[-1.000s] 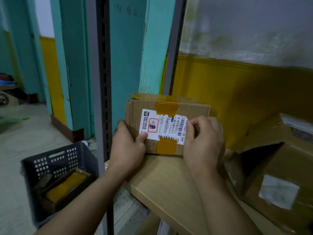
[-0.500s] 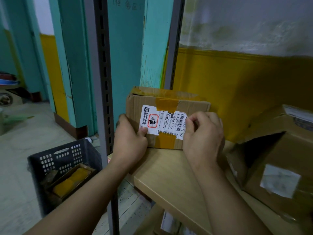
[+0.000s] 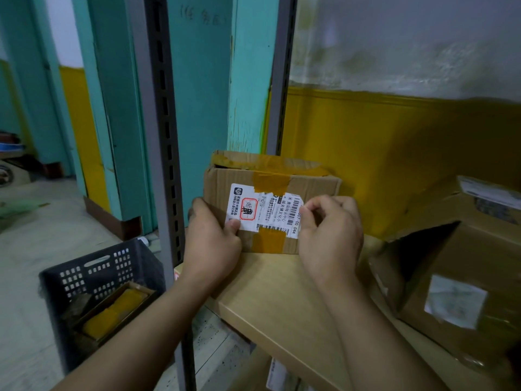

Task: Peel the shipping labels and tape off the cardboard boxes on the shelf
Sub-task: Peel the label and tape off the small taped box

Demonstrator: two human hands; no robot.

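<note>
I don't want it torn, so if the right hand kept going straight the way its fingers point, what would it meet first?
The shipping label on the small box: the right hand has its fingertips at the label's right edge, apparently pinching it, and points left across the box front.

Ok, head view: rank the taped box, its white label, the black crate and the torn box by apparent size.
1. torn box, though nearer the camera
2. black crate and taped box, too alike to rank
3. white label
</note>
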